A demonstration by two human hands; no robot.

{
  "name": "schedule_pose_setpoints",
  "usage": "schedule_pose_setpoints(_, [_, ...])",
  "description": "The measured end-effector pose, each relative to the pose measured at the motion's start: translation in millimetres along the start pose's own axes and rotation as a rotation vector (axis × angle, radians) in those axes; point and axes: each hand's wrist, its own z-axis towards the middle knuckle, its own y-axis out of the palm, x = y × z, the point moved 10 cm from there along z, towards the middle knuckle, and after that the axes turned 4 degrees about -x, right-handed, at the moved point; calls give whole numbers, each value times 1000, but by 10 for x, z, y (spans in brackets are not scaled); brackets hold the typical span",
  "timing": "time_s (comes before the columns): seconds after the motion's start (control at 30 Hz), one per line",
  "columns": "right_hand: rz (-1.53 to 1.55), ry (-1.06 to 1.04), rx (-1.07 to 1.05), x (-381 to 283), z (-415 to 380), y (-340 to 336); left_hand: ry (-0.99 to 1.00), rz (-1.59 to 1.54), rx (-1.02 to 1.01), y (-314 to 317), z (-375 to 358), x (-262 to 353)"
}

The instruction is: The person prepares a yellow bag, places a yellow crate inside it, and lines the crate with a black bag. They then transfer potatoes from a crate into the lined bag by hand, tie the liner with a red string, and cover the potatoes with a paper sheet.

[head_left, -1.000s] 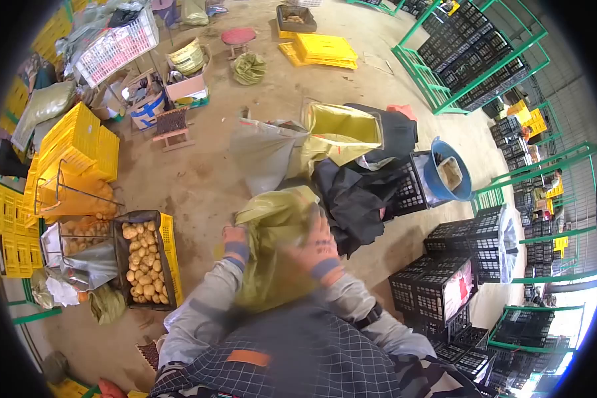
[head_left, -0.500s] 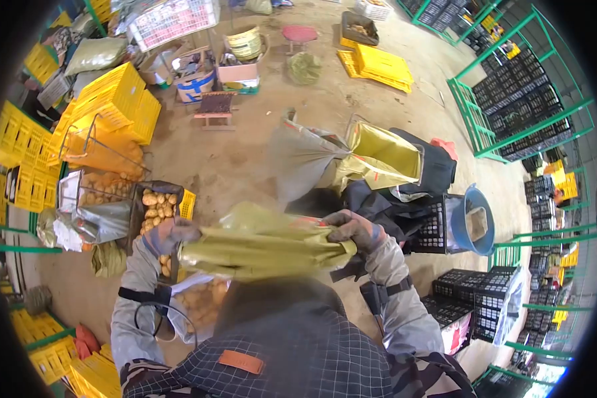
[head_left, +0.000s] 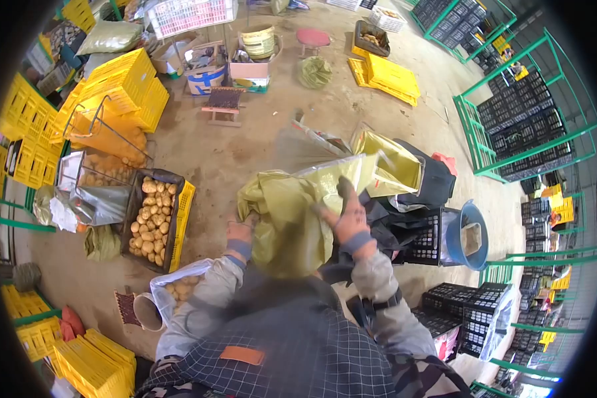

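A yellow-green woven sack (head_left: 282, 212) hangs crumpled in front of my chest, its near part blurred. My left hand (head_left: 240, 233) grips the sack's left edge, with its fingertips lost in the folds. At the right side, my right hand (head_left: 350, 222) lies against the sack with fingers spread apart. Beyond it stands another yellow-green sack (head_left: 388, 162) with its mouth wide, beside a grey sack (head_left: 308, 149). To the left, potatoes (head_left: 151, 222) fill a dark lined crate (head_left: 131, 202). A clear bag (head_left: 179, 272) of potatoes sits near my left forearm.
Yellow crates (head_left: 123, 83) are stacked at the left, near an orange mesh bag (head_left: 106, 139) of potatoes. A blue basin (head_left: 469, 235) rests beside a black crate (head_left: 423, 239) at right. A low stool (head_left: 223, 106) stands ahead. Green racks (head_left: 474, 132) hold black crates.
The sack went from stretched sideways between both hands to hanging bunched up. My left hand moved inward to the right; my right hand's fingers spread from a grip. The potato crate came into fuller view.
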Motion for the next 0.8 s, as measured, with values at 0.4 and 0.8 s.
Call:
schedule_pose_setpoints(0.4, [919,324,-793,659,-668,238,167,129,-1007,-1234,-752,302])
schedule_pose_setpoints(0.8, [572,117,-284,251,222,350,320,230,-229,6,-843,1073])
